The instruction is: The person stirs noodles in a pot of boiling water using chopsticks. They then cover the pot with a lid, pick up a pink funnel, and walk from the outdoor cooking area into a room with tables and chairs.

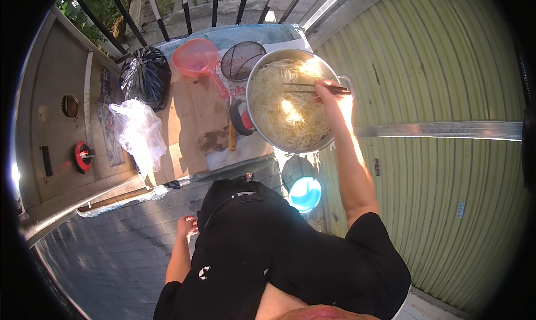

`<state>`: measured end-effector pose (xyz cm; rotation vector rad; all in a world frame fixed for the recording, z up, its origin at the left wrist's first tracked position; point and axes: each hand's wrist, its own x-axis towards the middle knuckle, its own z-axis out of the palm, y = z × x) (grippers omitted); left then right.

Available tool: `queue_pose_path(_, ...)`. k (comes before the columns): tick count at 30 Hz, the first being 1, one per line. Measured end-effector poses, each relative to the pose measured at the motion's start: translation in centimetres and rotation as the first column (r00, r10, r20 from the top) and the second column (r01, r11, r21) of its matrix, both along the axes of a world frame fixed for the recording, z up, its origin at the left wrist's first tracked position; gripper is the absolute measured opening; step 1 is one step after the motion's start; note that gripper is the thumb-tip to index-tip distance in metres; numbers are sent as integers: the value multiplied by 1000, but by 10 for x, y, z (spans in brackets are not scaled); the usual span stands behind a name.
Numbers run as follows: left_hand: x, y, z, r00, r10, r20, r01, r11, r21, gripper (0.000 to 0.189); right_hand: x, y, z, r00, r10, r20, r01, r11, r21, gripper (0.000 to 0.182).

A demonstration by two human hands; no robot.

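Note:
A large metal pot holds a heap of pale, thin strands, noodles or bean sprouts; I cannot tell which. Over its right side, my right hand grips a pair of dark chopsticks, whose tips point left above the strands. Bright sun patches fall on the food. Low beside my hip hangs my left hand, fingers loosely curled and apart, with nothing visible in it. Left of the pot lie a round wire-mesh skimmer with a wooden handle and a pink plastic ladle.
A cardboard-covered table carries a black plastic bag, a clear plastic bag and a black curved handle against the pot. Below stands a light-blue bucket. A green corrugated shutter rises at right; metal railings stand behind.

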<state>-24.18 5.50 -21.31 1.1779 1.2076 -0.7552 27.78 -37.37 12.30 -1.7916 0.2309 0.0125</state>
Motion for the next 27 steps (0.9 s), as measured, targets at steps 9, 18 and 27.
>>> queue_pose_path(9,20,6,21,994,-110,-26,111,992,63,16,63,-5,-96,1000,-10,14,10,999,-36,15)
queue_pose_path(18,11,0,13,974,-215,70,211,976,55,16,-35,-49,26,990,133,-37,-134,991,-27,18)
queue_pose_path(27,45,25,12,977,-212,16,210,976,56,14,-58,-59,28,951,288,-109,-299,950,-95,17)
